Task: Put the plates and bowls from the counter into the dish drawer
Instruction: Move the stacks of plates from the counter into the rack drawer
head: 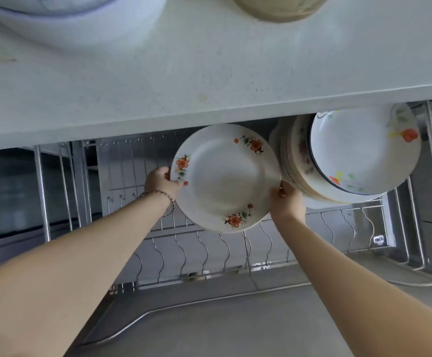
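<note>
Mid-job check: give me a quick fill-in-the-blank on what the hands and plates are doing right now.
1. The white floral-rimmed plate is gripped by ____ hands.
2. A beaded bracelet sits on the ____ wrist.
3. The stack of racked plates stands to the ____ of the held plate.
4. The wire dish rack sits in an open drawer below the grey ____.

Missing words: both; left; right; counter

The counter (209, 81) hides the stacked plates' (300, 161) top edges.
</note>
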Action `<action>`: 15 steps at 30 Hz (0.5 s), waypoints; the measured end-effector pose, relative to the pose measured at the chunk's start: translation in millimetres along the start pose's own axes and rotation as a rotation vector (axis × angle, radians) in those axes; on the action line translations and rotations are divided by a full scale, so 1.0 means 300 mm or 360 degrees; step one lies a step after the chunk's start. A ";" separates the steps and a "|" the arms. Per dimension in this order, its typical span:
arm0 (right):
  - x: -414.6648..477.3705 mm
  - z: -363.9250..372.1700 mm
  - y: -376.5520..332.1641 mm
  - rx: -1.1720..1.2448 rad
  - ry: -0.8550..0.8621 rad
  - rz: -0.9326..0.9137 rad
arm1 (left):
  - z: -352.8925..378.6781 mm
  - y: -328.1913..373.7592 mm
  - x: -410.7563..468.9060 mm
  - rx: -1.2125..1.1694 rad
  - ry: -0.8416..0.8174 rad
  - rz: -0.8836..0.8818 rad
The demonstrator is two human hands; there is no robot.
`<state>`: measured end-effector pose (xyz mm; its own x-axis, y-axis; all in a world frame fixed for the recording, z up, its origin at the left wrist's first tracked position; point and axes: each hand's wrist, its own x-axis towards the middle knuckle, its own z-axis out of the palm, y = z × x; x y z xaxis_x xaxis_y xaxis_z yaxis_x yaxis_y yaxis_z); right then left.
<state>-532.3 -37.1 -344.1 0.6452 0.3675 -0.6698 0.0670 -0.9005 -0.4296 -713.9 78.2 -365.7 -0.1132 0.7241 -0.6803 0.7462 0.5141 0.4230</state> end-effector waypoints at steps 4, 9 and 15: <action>0.007 0.019 0.031 -0.0077 -0.0005 0.0020 | 0.020 -0.004 0.018 0.0250 0.0047 0.0063; -0.013 0.023 0.022 0.0125 -0.0012 0.0088 | 0.012 0.007 0.022 0.0472 0.0033 0.0045; -0.023 0.064 0.015 0.0257 -0.0113 0.0167 | 0.019 0.017 0.036 0.0237 -0.0106 -0.0038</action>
<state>-551.0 -39.2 -353.0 0.5864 0.2943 -0.7546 -0.1244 -0.8879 -0.4430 -707.6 86.0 -374.2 -0.0922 0.6779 -0.7294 0.8333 0.4535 0.3161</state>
